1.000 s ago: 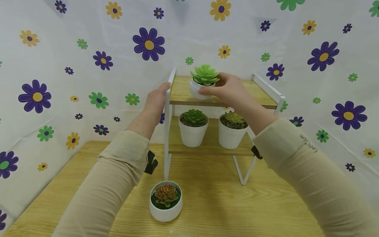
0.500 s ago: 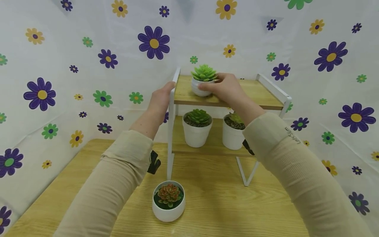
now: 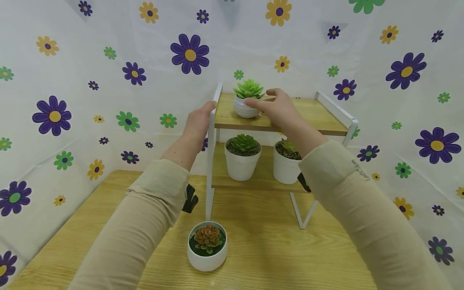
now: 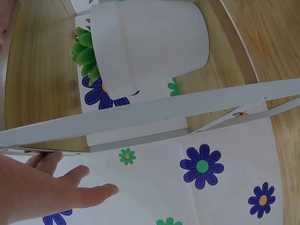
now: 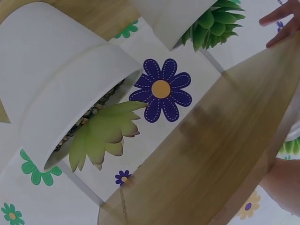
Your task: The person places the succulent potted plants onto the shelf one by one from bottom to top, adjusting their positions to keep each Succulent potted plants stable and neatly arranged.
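Observation:
My left hand [image 3: 198,123] grips the upper left front corner of the two-tier shelf rack [image 3: 311,114]. In the left wrist view several of the left hand's fingers [image 4: 98,194] hang down outside the white frame; its thumb is out of that view. On the left part of the top board stands a small white pot with a light green succulent [image 3: 248,105], upright. My right hand [image 3: 280,108] is at its right side, thumb against or just in front of the pot, the other fingers lifted and spread apart from it.
On the lower board stand a white pot with a dark green succulent [image 3: 242,161] and another with a yellowish succulent [image 3: 285,167], partly behind the right forearm. A low white bowl with a reddish succulent [image 3: 208,247] sits on the wooden table [image 3: 261,257], in front of the rack.
The right hand's fingers have loosened from the small pot and spread. The pot has come to rest on the top board, slightly lower and further left. My left hand keeps its place on the rack.

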The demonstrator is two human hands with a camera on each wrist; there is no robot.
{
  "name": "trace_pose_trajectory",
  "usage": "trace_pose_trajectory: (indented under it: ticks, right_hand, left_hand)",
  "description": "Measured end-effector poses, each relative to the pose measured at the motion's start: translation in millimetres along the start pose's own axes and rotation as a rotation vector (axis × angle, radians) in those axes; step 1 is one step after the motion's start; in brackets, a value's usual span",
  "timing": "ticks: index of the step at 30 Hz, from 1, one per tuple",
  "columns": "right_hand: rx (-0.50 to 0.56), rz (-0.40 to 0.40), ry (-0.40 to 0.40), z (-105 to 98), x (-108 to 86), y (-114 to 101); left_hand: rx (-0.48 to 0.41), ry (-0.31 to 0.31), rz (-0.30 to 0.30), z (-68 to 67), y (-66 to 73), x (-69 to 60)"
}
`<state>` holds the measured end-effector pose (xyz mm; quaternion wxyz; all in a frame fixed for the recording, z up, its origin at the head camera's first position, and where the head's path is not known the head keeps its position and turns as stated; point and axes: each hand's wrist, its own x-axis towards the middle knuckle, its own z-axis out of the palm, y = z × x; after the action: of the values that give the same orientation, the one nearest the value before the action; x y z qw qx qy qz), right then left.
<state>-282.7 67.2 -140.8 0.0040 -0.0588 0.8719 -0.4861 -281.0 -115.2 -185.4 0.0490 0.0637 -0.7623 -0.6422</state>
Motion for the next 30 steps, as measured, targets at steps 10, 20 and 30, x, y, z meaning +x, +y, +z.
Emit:
trace_pose_trajectory:
  ticks: [10,20,30]
  right_hand:
    - [0.133,-0.077,-0.02,-22.5,-33.8,15.9]
    - [0.295,-0.205,-0.156,-33.1,-86.6,55.9]
    - [0.191,-0.166,-0.214,-3.9,-103.7,131.1]
  left_hand:
    - [0.039,-0.005,0.015,-1.1,2.2,2.2]
    - [0.108,-0.041,0.014,-6.4,0.8,4.0]
    - [0.144,-0.113,0.065,-9.1,1.4,2.7]
